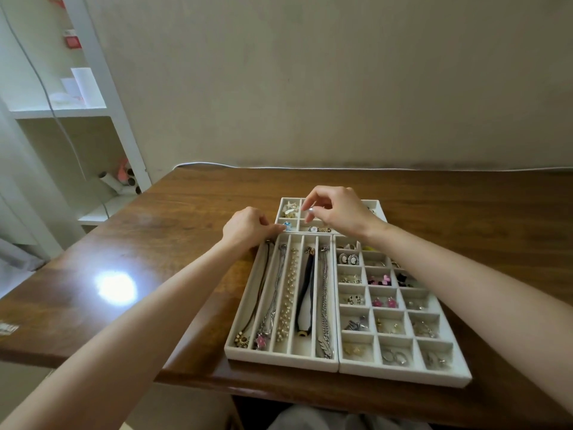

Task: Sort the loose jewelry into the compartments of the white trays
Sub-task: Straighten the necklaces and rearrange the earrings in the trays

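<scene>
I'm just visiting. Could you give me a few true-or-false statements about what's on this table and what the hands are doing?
1. The tray with long slots holds necklaces. True.
2. The right hand pinches a small pale piece over the far tray. True.
3. The trays stand on a glass table. False: the table is wooden.
4. The pink flower earrings lie in the far tray. False: they lie in the grid tray.

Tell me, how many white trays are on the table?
3. The long-slot tray lies nearest left, the grid tray beside it on the right, and the far tray behind both, partly covered by the right hand. No others seem hidden.
</scene>
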